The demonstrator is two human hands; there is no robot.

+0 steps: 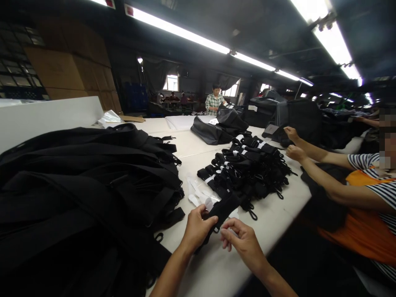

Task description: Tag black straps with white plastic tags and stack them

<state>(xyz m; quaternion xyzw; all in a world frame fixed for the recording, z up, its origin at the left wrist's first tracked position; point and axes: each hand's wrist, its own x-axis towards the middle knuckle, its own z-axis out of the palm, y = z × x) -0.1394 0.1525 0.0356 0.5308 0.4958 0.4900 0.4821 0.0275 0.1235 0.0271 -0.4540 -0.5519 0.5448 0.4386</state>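
My left hand (199, 226) is closed around a folded black strap (227, 207) just above the table's front part. A white tab (209, 203) sticks up by its fingertips. Close by on the right is my right hand (239, 239), thumb and fingers brought together in a pinch beside the strap's lower end. What lies between those fingertips, if anything, I cannot make out. White toothed strips (194, 189) lie on the table behind the hands. Past them, several bundled black straps (238, 165) with white bands form a pile.
A big heap of loose black straps (93, 185) covers the left of the white table (278, 214). Black bags (210, 131) stand farther back. At right, a co-worker in a striped shirt (382, 198) holds both hands over the table edge. Another person (214, 101) stands behind.
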